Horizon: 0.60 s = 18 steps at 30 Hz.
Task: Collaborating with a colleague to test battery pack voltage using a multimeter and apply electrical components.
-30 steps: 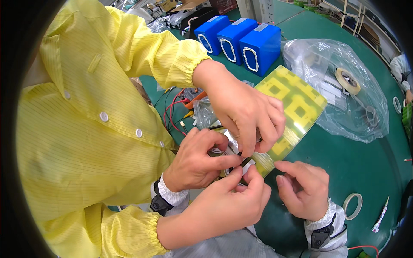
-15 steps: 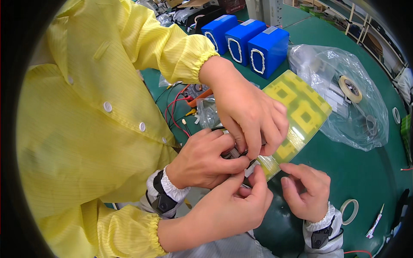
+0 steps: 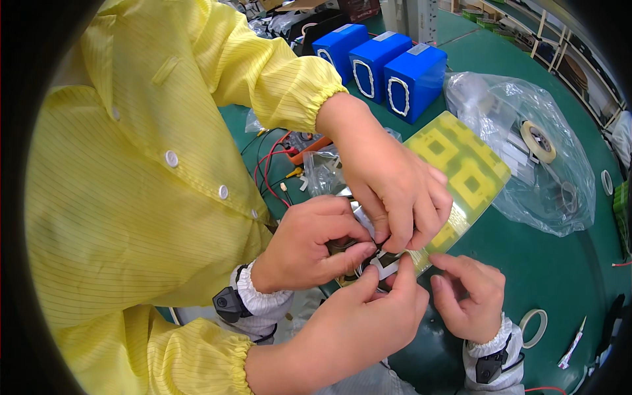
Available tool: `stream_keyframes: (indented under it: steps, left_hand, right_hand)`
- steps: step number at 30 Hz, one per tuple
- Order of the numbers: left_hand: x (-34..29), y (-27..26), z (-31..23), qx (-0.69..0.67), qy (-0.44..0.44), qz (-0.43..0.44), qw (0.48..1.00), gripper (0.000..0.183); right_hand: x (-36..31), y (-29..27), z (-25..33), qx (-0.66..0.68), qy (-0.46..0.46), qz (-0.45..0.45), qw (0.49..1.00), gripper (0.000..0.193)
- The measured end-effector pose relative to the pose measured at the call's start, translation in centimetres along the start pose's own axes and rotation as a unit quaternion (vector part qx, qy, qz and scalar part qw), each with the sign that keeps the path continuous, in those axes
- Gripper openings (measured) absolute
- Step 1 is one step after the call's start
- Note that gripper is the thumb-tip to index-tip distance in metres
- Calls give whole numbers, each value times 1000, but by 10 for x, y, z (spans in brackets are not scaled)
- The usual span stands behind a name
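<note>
My left hand [image 3: 306, 243], in a white cuff, is closed around dark wires [image 3: 340, 245], its thumb and forefinger pressed close together. Against its fingertips lies a small part with a white strip [image 3: 387, 268]; fingers hide most of it. A co-worker in yellow sleeves pinches at the same spot, one hand [image 3: 401, 191] from above and the other [image 3: 352, 316] from below. My right hand [image 3: 471, 296] has its thumb and forefinger apart and nothing between them. Its forefinger tip is at the near edge of a flat yellow-green patterned panel [image 3: 490, 161].
Three blue box-shaped packs [image 3: 415, 82] stand at the back. A clear plastic bag [image 3: 526, 204] with a tape roll [image 3: 538, 141] on it lies right. Nearer are another tape roll [image 3: 533, 328] and a small white tube [image 3: 573, 345]. Red and black leads [image 3: 266, 168] lie behind my left hand.
The co-worker's upper hand has shifted slightly right and nearer. My left fingers have moved a little, and more of the white strip shows. My right hand has hardly moved.
</note>
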<state>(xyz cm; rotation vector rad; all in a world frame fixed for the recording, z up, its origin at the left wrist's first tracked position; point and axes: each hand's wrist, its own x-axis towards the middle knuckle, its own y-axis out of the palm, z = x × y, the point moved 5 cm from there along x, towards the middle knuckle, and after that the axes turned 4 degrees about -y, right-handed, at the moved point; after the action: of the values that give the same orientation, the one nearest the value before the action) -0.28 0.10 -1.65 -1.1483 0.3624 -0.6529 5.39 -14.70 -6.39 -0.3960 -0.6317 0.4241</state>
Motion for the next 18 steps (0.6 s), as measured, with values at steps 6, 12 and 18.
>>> stream_keyframes:
  steps: [6,12,18]
  left_hand:
    - [-23,49,81,-464,-215,-96,854,19]
    - [0,3,7,-173,-15,-6,985,9]
    - [8,12,-38,121,21,92,988,2]
  right_hand:
    - [1,4,2,0,-11,7,1000,28]
    - [2,6,-1,3,-5,10,1000,29]
    - [1,8,-5,-1,-4,14,1000,29]
